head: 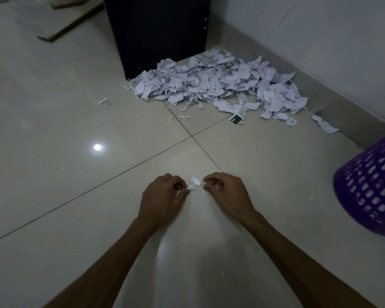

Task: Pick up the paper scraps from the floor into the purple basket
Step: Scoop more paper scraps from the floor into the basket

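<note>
A big heap of torn white paper scraps (220, 85) lies on the tiled floor against a dark cabinet and the wall. Near me, my left hand (162, 196) pinches a small white scrap (190, 187) between thumb and fingers. A second small scrap (195, 181) lies on the floor between my hands. My right hand (227, 192) hovers just right of it with fingers curled, thumb and forefinger close together; whether it holds anything is unclear. The purple basket (371, 187), with perforated walls, stands at the right edge, partly cut off.
A dark cabinet (156, 34) stands behind the heap. A small black card (236, 119) lies at the heap's front. Stray strips (103, 101) lie left of the heap. A flat board (60, 21) lies at the far left. The wall runs along the right.
</note>
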